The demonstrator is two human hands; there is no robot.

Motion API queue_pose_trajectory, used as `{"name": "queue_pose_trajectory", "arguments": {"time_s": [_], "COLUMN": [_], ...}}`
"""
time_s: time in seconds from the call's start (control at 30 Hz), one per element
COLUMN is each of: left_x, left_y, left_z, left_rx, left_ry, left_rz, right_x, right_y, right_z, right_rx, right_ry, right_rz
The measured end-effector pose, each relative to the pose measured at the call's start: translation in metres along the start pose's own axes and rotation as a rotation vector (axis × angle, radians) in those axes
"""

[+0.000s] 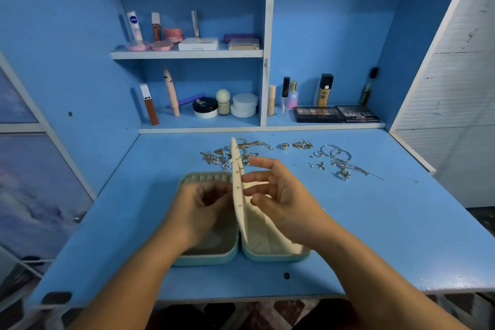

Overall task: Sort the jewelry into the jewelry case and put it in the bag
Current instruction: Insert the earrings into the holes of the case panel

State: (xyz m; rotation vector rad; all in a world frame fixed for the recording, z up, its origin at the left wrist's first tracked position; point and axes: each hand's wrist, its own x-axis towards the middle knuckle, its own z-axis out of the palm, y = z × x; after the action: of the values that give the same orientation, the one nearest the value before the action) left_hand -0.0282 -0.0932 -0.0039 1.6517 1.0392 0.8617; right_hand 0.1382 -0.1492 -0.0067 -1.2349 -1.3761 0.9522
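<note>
On the blue surface the jewelry case is laid open, with its cream middle panel stood upright. A few studs are seen pushed through the panel, so sorting is judged barely begun. The left grip is curled at the panel's left face; whether anything is pinched cannot be told. The right grip is spread loosely at the right face, and nothing is held in it. Beyond, most of the jewelry is left loose on the surface: chains, rings, hoops. No bag is seen.
</note>
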Motion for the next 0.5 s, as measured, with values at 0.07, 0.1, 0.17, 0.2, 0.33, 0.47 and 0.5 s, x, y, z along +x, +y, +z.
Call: {"name": "queue_pose_trajectory", "arguments": {"time_s": [0.07, 0.1, 0.17, 0.2, 0.33, 0.47, 0.5], "left_x": [-0.005, -0.008, -0.011, -0.012, -0.012, -0.012, -0.011], "left_y": [-0.003, -0.004, -0.002, -0.002, 0.003, 0.006, 0.006], "left_z": [-0.003, -0.005, -0.009, -0.013, -0.019, -0.021, -0.022], "left_rx": [-0.042, -0.12, -0.39, -0.476, -0.582, -0.731, -0.749], "left_ry": [0.016, 0.011, -0.08, -0.13, -0.223, -0.205, -0.206], "left_rz": [-0.048, -0.095, -0.222, -0.274, -0.312, -0.365, -0.373], "right_x": [-0.001, -0.001, 0.0, 0.0, 0.002, 0.004, 0.005], "right_y": [0.004, 0.006, 0.009, 0.01, 0.01, 0.005, 0.003], "right_z": [0.004, 0.006, 0.009, 0.01, 0.012, 0.014, 0.015], "right_rx": [-0.021, -0.025, -0.044, -0.069, -0.137, -0.223, -0.263], "right_ry": [0.016, 0.032, 0.066, 0.078, 0.076, 0.076, 0.085], "right_rz": [-0.015, -0.017, 0.001, 0.027, 0.145, 0.107, 0.081]}}
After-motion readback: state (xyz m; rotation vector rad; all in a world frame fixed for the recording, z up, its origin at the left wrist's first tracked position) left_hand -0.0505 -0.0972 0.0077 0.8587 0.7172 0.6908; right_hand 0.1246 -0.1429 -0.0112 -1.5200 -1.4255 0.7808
